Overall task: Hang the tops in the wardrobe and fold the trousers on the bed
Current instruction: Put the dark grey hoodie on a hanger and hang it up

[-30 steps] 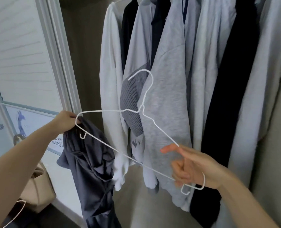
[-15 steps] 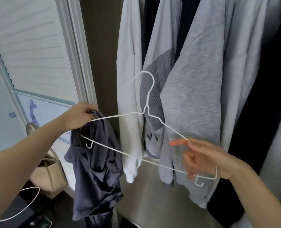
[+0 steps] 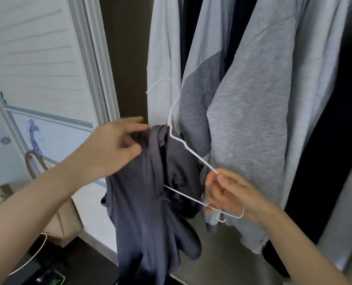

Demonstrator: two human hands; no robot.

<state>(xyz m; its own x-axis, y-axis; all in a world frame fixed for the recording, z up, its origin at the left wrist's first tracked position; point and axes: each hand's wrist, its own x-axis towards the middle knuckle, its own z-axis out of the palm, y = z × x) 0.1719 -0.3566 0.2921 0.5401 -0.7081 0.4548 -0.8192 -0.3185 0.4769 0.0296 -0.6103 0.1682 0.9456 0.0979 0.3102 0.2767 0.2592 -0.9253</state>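
Observation:
A dark slate-blue top [image 3: 150, 206] hangs bunched over the left half of a white wire hanger [image 3: 188, 149]. My left hand [image 3: 117, 147] pinches the top's fabric near the hanger's neck. My right hand [image 3: 230, 194] grips the hanger's right end, with both wires running between its fingers. The hanger's hook [image 3: 162, 83] rises in front of the pale clothes in the wardrobe.
Several grey, white and black tops [image 3: 253, 120] hang close together in the open wardrobe on the right. A white panelled door frame [image 3: 92, 64] stands on the left. A beige bag [image 3: 64, 219] and a white cable [image 3: 33, 256] lie low on the left.
My left hand has pushed the dark top rightward along the hanger to its neck. The hanger's left end is now covered by fabric. The view has moved closer to the wardrobe.

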